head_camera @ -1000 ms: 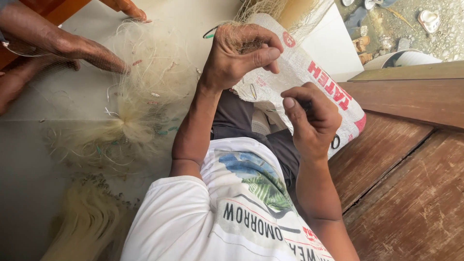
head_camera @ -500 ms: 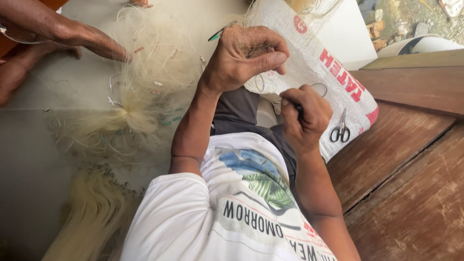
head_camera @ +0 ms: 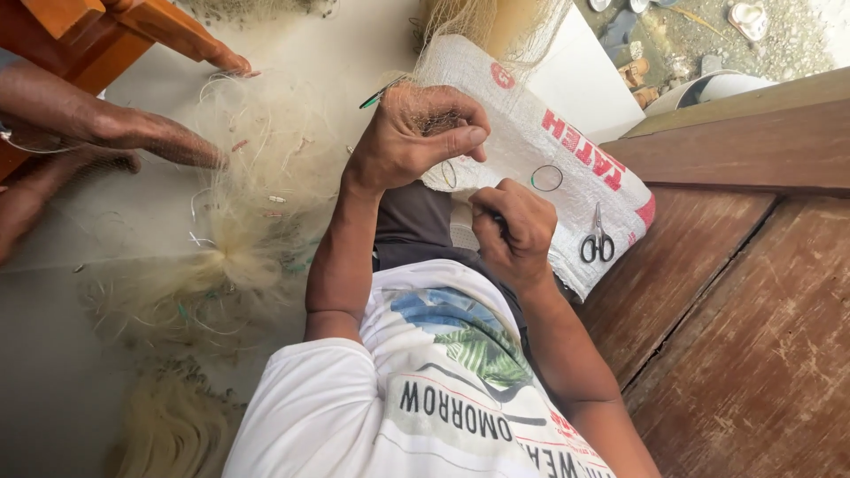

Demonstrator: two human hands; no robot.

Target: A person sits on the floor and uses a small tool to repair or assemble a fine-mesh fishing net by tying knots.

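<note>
With the left hand (head_camera: 416,133) pinching a bunch of net (head_camera: 257,204) above the sack (head_camera: 531,150) and the right hand (head_camera: 513,226) clenched just below, loose mesh could probably snag and tear.

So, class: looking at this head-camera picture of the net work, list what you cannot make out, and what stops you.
- What the right hand pinches: hidden by its curled fingers.
- The mesh under the left hand: covered by the fingers.
- The green tool: mostly behind that hand.
- The other person's hand: arm cut off by the left edge.
- The scissors tips: too small.
</note>
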